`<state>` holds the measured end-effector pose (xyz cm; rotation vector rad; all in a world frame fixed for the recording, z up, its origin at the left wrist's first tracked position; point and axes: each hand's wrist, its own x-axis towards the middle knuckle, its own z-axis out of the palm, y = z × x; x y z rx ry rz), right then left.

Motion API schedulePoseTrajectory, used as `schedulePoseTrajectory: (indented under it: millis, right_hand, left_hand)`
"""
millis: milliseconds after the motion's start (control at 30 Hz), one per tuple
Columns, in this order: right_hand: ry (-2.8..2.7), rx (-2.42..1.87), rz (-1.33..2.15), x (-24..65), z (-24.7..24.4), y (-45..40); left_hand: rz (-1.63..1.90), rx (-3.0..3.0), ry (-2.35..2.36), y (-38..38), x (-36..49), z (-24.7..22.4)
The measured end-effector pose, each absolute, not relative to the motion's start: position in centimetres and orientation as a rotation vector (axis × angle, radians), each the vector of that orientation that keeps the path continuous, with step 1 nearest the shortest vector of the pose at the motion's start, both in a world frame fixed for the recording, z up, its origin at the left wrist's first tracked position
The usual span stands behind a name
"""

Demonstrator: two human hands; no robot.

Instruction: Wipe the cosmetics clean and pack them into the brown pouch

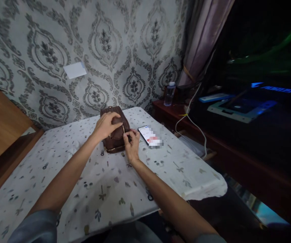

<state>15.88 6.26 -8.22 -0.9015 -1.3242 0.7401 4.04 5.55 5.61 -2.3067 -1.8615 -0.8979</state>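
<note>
A dark brown bag (117, 143) with gold-toned zippers stands on the patterned white tablecloth, near its far edge. Over its top rests my left hand (106, 126), thumb and fingers apart and curved across the bag. At the bag's right side, the fingertips of my right hand (132, 144) are pinched together at the end of a gold zipper (123, 127). The small part between those fingertips is hidden. Just right of my right hand lies a phone (144, 132) with its screen lit, partly blurred out.
The white tablecloth (105, 202) covers the table up to the patterned wall. On the right, a dark red desk (162, 107) bears a clear bottle (169, 94). A white cable (193, 126) hangs beside the table. A wooden panel (3, 125) stands at left.
</note>
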Motion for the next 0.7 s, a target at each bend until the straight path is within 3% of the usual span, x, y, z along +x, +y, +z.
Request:
schedulePoseTrajectory:
  millis: [167, 400, 700]
  right_hand:
    - [-1.298, -0.904, 0.77, 15.9, -8.1, 6.3]
    - [-1.281, -0.903, 0.787, 15.6, -8.2, 6.7]
    - [-1.226, -0.961, 0.754, 15.6, -8.4, 7.3]
  left_hand:
    - [-0.949, -2.249, -1.903, 7.1, 5.3, 5.2]
    - [-1.277, -2.272, -2.059, 8.1, 4.1, 4.4]
    - [-1.332, -2.277, -2.078, 7.8, 4.2, 4.1]
